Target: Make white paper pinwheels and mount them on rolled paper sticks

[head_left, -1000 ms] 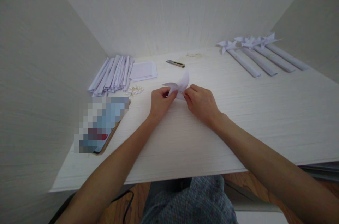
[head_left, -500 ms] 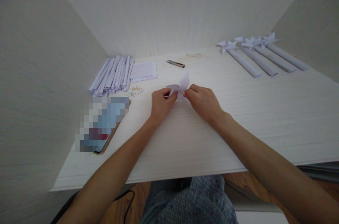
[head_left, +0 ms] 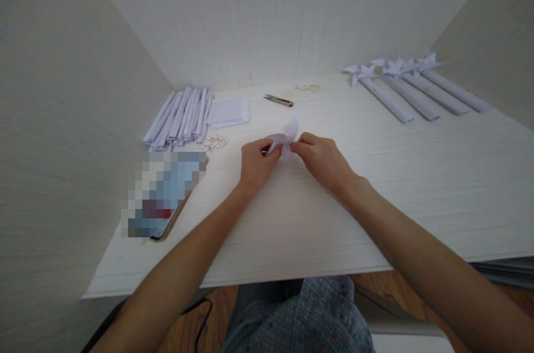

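Observation:
Both my hands meet over the middle of the white table (head_left: pixel 417 175). My left hand (head_left: pixel 255 163) and my right hand (head_left: pixel 322 159) each pinch a small folded white paper piece (head_left: pixel 287 132), whose curved flaps stick up between the fingertips. The fingers of both hands are closed on it, close to the tabletop.
A bundle of rolled white paper sticks (head_left: pixel 179 117) lies at the back left, beside a flat stack of paper squares (head_left: pixel 228 111) and several small pins (head_left: pixel 214 143). Small snips (head_left: pixel 277 100) lie behind the hands. Finished paper pinwheels (head_left: pixel 400 86) lie at the back right. A blurred-out phone (head_left: pixel 164 194) lies at the left.
The paper piece has sunk a little and its flaps look more folded in. Both hands stay in nearly the same place.

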The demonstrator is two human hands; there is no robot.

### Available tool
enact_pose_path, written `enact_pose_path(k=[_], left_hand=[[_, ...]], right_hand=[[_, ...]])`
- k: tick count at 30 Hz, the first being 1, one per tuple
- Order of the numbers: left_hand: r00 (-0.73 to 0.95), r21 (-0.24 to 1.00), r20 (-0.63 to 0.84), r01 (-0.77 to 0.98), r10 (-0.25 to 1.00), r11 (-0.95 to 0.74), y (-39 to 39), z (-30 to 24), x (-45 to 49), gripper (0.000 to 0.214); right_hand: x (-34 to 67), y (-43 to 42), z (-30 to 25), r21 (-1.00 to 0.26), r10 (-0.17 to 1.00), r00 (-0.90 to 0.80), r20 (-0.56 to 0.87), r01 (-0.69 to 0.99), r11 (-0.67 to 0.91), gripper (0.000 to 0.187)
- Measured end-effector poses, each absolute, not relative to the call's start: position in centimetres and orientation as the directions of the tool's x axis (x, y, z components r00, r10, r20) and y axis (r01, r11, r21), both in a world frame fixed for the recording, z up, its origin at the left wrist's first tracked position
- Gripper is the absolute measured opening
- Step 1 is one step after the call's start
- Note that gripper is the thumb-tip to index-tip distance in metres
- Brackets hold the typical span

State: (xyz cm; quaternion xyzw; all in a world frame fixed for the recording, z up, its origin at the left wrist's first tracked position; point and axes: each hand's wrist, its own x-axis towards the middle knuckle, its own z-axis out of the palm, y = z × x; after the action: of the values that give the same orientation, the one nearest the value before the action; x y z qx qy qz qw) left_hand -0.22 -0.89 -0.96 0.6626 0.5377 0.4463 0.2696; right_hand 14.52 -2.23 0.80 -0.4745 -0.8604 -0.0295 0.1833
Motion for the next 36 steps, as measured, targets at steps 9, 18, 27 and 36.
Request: enact_pose_path(k=[9,18,27,36], left_hand=[[0.014,0.918,0.254,0.313,0.967,-0.246,-0.37,-1.25,-0.43,0.017],[0.003,0.945,0.206,0.259,0.979,-0.199,-0.17,-1.49,-0.58,0.020],[0.015,0.937,0.215,0.280,0.977,-0.210,-0.22,-1.38,-0.59,0.021],[0.021,0.928,0.225,0.300,0.974,-0.221,-0.20,-1.54,-0.53,0.020]], right_hand=[[14.19,-2.13,0.07,-0.214,0.822,-0.369,0.434,0.844,0.492,0.024],[14.26,-2.12,-0.21,-0.297,0.823,-0.352,0.446,0.809,0.507,0.025],[14.16,-2.26,0.14,-0.288,0.836,-0.356,0.418,0.821,0.493,0.024],[14.32,-2.25,0.06,-0.282,0.813,-0.358,0.460,0.809,0.516,0.028]])
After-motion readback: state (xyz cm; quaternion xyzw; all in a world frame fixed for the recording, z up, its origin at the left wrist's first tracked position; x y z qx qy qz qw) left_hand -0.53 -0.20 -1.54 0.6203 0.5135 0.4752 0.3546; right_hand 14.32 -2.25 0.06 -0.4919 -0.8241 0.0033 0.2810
